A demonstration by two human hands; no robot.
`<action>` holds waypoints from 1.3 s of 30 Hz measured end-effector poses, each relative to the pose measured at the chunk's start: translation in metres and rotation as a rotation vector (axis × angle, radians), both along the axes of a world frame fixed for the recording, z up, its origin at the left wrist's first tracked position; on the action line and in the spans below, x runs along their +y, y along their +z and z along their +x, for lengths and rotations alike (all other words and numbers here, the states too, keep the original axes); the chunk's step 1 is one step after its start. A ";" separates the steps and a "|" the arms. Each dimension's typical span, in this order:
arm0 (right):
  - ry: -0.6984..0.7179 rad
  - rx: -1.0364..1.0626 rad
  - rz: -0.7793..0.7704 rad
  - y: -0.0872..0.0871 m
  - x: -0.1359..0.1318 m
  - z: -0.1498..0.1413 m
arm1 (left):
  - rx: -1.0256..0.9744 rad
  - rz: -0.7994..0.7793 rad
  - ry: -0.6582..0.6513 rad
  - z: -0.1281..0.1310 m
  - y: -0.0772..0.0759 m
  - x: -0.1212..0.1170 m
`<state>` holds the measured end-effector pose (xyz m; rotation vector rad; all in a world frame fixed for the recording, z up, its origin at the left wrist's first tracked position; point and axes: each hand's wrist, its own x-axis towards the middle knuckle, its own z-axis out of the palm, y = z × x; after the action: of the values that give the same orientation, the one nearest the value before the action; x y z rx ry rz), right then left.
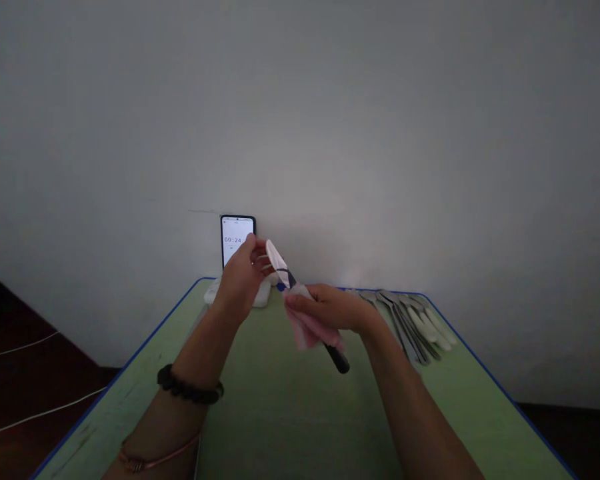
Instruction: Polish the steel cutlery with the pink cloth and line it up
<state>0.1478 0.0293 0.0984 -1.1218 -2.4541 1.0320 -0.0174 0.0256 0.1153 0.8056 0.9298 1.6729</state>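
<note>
Green tabletop (290, 413), knife (279, 263) in right hand (326, 307)

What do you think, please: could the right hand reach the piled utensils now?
Probably not: the right hand holds a pink cloth and, apparently, a knife, though nothing seems to block the utensils.

We get dim, flat light: wall (405, 133) grey, palest mid-frame, corners darker. Phone screen (233, 255) glows brightest. Floor (20, 360) near black. We notice pink cloth (307, 333) slightly blurred.
</note>
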 end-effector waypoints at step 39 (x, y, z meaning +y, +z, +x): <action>0.085 -0.008 -0.288 0.019 -0.006 0.033 | -0.493 0.171 -0.322 -0.007 0.016 -0.028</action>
<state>0.1812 0.0233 0.1177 -1.1097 -2.4321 1.4456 -0.0249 -0.0020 0.1318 0.5755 0.3017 1.5724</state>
